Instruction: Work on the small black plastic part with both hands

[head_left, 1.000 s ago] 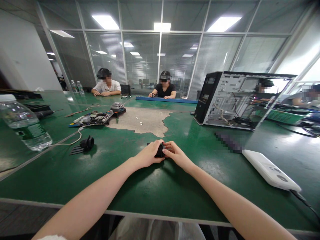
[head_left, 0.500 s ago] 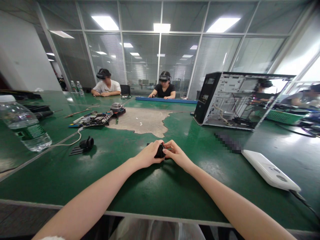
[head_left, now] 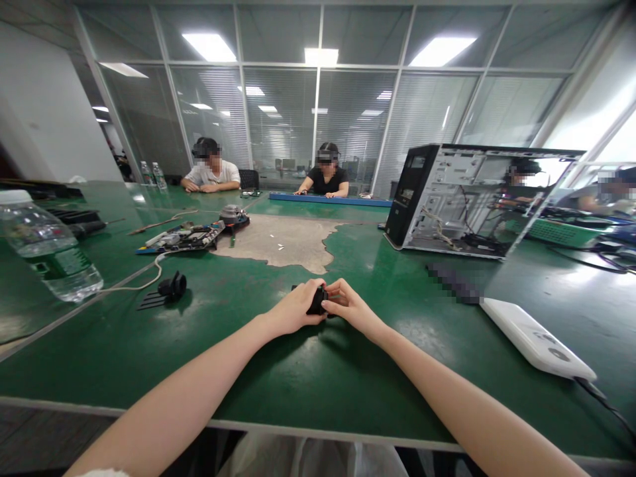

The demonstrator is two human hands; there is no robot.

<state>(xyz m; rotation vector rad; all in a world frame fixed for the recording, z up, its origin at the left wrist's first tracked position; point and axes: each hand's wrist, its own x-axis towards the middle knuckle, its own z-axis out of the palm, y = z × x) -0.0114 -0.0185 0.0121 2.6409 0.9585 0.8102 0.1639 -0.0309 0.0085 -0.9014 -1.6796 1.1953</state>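
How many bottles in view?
3: the near bottle at the picture's left edge, and two far bottles side by side, back left. More may be hidden behind the computer case.

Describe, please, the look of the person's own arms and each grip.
The left arm and right arm show bare forearms; a fluffy white sleeve edge shows at the picture's lower left. The left grip and right grip are human hands without gloves. No watch or bracelet shows on either wrist.

Computer case [head_left: 454, 192] beyond right hand [head_left: 354, 309]
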